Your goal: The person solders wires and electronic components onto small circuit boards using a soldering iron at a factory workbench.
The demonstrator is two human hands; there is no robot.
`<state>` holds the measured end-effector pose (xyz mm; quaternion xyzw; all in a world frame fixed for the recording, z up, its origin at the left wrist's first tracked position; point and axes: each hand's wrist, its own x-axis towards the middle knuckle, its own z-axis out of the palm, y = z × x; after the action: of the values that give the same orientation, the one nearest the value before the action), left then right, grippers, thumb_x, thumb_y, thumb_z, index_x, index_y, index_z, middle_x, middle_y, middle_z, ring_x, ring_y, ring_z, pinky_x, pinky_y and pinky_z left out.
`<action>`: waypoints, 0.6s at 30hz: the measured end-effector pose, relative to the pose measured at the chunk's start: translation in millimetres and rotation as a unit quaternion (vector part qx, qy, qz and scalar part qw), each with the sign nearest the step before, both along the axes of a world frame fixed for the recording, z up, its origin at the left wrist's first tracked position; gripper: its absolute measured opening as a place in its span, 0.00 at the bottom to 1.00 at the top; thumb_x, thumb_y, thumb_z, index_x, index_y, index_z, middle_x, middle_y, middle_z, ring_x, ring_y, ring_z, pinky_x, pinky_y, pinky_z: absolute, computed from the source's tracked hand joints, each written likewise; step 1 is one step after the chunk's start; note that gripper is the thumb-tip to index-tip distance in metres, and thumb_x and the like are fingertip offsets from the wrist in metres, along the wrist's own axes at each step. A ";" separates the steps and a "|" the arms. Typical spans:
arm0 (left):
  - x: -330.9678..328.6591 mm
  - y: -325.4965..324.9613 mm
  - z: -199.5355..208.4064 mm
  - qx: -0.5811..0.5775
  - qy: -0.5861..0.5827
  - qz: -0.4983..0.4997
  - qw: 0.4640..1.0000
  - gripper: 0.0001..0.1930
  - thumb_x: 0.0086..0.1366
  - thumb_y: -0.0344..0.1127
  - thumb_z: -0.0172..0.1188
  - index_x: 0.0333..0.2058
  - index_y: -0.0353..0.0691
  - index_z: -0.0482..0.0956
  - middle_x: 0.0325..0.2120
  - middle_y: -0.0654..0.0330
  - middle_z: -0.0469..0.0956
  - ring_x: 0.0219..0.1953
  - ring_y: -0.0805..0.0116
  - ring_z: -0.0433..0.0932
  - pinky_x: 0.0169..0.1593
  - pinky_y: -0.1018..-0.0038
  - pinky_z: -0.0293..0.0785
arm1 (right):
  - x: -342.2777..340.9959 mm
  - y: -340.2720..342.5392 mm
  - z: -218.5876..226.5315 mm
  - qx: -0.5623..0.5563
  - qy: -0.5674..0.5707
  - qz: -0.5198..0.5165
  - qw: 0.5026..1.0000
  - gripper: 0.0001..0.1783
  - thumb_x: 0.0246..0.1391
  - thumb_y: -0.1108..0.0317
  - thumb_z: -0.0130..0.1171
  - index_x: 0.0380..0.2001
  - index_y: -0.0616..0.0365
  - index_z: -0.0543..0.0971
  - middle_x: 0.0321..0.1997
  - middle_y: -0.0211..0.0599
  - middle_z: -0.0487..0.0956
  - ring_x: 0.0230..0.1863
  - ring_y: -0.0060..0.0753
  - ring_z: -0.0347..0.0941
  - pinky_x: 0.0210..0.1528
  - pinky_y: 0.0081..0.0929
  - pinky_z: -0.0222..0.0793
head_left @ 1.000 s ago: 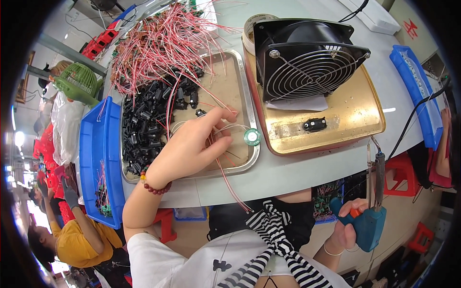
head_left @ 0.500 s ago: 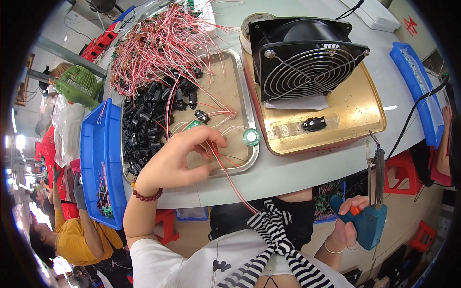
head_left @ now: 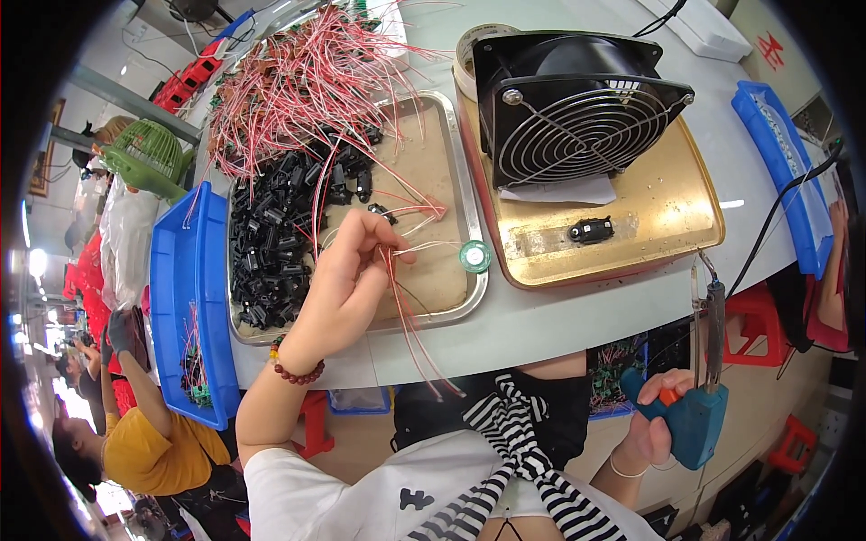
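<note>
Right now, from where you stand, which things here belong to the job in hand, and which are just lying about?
Seem part of the job:
- wires, in the left hand
- soldering gun, in the right hand
- green disc
- tray and black pile
- perhaps the black fan

Seem just lying about:
- tape roll
- green fan
- red stool

On the table [head_left: 523,325], small parts [head_left: 262,234] lie in a tray [head_left: 465,171], left of a tin [head_left: 667,207]. On the tin, a fan [head_left: 586,117] stands behind another part [head_left: 591,232].
</note>
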<state>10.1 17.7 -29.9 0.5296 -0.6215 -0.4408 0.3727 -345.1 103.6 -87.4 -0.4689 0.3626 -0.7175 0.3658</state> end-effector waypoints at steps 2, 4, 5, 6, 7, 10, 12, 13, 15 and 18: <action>-2.7 -0.2 -1.0 0.017 0.020 0.023 0.999 0.13 0.58 0.19 0.48 0.43 0.32 0.64 0.38 0.58 0.74 0.38 0.78 0.72 0.40 0.81 0.68 | 0.3 0.8 -0.7 0.005 -0.004 -0.006 1.000 0.26 0.38 0.66 0.64 0.40 0.64 0.65 0.38 0.48 0.70 0.26 0.31 0.67 0.25 0.22 0.64; -9.3 -0.4 0.9 -0.015 0.042 0.063 0.997 0.13 0.60 0.20 0.48 0.44 0.32 0.64 0.37 0.59 0.75 0.38 0.80 0.72 0.39 0.83 0.68 | -0.7 1.4 -1.2 0.005 -0.003 -0.003 1.000 0.26 0.38 0.66 0.64 0.40 0.65 0.66 0.38 0.48 0.70 0.26 0.31 0.67 0.25 0.22 0.64; -8.7 -0.5 0.0 -0.015 0.042 0.063 0.997 0.13 0.60 0.20 0.48 0.44 0.32 0.64 0.37 0.59 0.75 0.38 0.80 0.72 0.39 0.83 0.68 | -1.3 1.7 -1.6 0.004 -0.002 0.000 1.000 0.26 0.38 0.66 0.64 0.40 0.65 0.66 0.38 0.48 0.70 0.26 0.31 0.67 0.25 0.22 0.64; -7.2 -1.2 -1.6 -0.018 0.036 0.067 0.997 0.13 0.60 0.20 0.49 0.44 0.32 0.65 0.38 0.59 0.76 0.37 0.81 0.72 0.39 0.84 0.68 | -1.6 2.3 -2.4 0.004 -0.001 0.000 1.000 0.26 0.38 0.66 0.64 0.40 0.65 0.66 0.38 0.48 0.70 0.26 0.31 0.67 0.25 0.22 0.64; -5.6 -1.6 -2.4 -0.022 0.031 0.071 0.997 0.14 0.60 0.21 0.50 0.45 0.32 0.66 0.38 0.58 0.77 0.37 0.81 0.72 0.38 0.84 0.68 | -1.8 3.0 -3.4 0.006 -0.005 -0.002 1.000 0.26 0.38 0.66 0.64 0.40 0.65 0.66 0.38 0.48 0.70 0.26 0.31 0.67 0.25 0.22 0.64; 1.8 -1.5 -1.0 0.010 0.003 0.053 0.999 0.15 0.59 0.21 0.52 0.46 0.31 0.68 0.41 0.56 0.78 0.37 0.82 0.73 0.38 0.84 0.68 | -2.6 4.5 -4.4 0.010 -0.007 -0.003 1.000 0.27 0.38 0.66 0.64 0.41 0.65 0.66 0.38 0.48 0.70 0.26 0.31 0.67 0.25 0.22 0.64; 1.7 -0.8 0.0 0.013 0.002 0.056 0.998 0.15 0.59 0.21 0.53 0.46 0.30 0.69 0.41 0.56 0.78 0.37 0.81 0.74 0.39 0.84 0.69 | -2.2 4.7 -4.6 0.013 -0.006 -0.002 1.000 0.27 0.38 0.66 0.64 0.41 0.65 0.65 0.38 0.48 0.70 0.26 0.31 0.67 0.26 0.22 0.65; 1.5 -0.6 0.6 0.014 0.000 0.058 0.998 0.16 0.59 0.22 0.53 0.47 0.29 0.70 0.41 0.56 0.79 0.37 0.81 0.75 0.39 0.84 0.69 | -1.9 4.7 -4.7 0.013 -0.006 0.001 1.000 0.27 0.38 0.66 0.64 0.41 0.65 0.65 0.38 0.48 0.70 0.26 0.31 0.68 0.26 0.22 0.65; -0.3 -1.2 1.4 0.001 -0.010 0.067 0.998 0.16 0.59 0.22 0.54 0.47 0.29 0.70 0.40 0.57 0.79 0.37 0.80 0.75 0.39 0.84 0.70 | -1.3 3.9 -3.5 0.014 -0.006 0.004 1.000 0.27 0.38 0.66 0.64 0.41 0.65 0.65 0.38 0.48 0.70 0.26 0.31 0.68 0.26 0.22 0.65; -0.9 -3.7 2.6 -0.012 -0.020 0.079 0.997 0.15 0.58 0.22 0.55 0.46 0.29 0.72 0.39 0.57 0.79 0.36 0.79 0.76 0.39 0.83 0.70 | 0.9 0.5 -0.2 0.000 0.003 0.008 1.000 0.25 0.39 0.67 0.63 0.41 0.65 0.66 0.38 0.48 0.70 0.26 0.31 0.68 0.27 0.23 0.65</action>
<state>9.3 14.0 -27.3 0.5813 -0.5905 -0.3914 0.4003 -344.2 104.1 -87.6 -0.4739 0.3594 -0.7133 0.3706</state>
